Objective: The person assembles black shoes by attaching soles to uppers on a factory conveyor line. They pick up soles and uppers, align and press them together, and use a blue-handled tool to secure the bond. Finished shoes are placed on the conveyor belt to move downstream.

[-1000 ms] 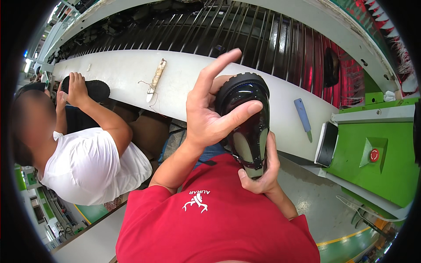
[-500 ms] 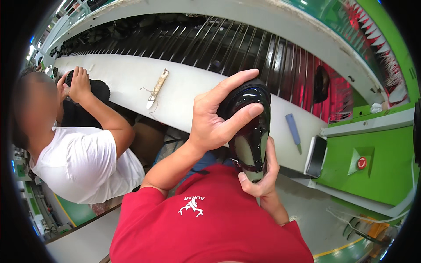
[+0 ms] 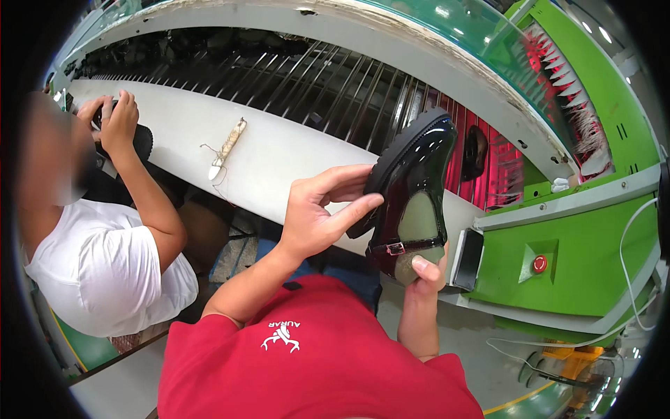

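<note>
Co-worker in white [image 3: 105,272] sits at your far left, handling a dark item | brush [image 3: 227,148] lies on the white table [image 3: 279,164] | your left hand [image 3: 317,216] pinches the glossy black shoe [image 3: 412,195] at its sole edge | your right hand [image 3: 427,269] grips the heel from below, holding it up before the conveyor.

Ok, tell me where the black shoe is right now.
In the head view, the glossy black shoe is right of centre, raised between both hands: left hand against its sole side, right hand under its heel end, in front of the green machine.
</note>
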### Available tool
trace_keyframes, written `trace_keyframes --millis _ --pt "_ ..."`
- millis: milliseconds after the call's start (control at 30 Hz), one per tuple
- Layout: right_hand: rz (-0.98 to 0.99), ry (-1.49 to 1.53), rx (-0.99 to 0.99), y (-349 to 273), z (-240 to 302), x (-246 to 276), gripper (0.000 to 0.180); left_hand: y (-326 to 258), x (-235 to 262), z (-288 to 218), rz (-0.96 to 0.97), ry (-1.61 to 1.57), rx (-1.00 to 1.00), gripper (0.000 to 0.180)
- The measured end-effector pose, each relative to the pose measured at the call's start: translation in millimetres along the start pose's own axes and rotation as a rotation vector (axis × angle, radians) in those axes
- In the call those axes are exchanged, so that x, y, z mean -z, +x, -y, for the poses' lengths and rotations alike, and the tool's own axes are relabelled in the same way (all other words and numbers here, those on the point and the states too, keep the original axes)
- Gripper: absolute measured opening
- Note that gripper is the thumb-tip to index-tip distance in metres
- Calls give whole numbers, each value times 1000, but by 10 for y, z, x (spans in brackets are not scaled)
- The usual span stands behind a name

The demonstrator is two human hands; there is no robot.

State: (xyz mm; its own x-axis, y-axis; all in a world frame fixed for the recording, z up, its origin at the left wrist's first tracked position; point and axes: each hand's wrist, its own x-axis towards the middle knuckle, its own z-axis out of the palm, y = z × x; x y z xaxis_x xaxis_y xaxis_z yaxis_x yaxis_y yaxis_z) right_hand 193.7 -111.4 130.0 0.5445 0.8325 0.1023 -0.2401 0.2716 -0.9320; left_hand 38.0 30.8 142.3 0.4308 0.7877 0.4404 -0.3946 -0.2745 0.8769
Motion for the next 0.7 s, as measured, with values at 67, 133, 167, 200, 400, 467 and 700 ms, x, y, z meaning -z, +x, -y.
trace_keyframes --millis 67,133,167,200,400,467,700 --pt "-5 15 -3 1 -15 18 81 -15 12 -45 8 37 13 39" --pt "12 6 -3 24 -15 34 80 -20 38 -73 8 73 7 37" --pt "22 1 -1 45 -13 41 79 -24 53 -80 8 82 2 37" --pt "32 -16 0 67 -2 53 79 -27 70 -87 7 92 -2 38" --pt "33 -44 -1 115 38 -16 81 -61 83 -41 -44 89 -48 34" --pt "37 -26 -1 126 20 -17 81 -69 80 -30 -62 91 -51 33" --pt "93 -224 26 179 -10 52 98 -133 -19 35 -170 123 39 24"
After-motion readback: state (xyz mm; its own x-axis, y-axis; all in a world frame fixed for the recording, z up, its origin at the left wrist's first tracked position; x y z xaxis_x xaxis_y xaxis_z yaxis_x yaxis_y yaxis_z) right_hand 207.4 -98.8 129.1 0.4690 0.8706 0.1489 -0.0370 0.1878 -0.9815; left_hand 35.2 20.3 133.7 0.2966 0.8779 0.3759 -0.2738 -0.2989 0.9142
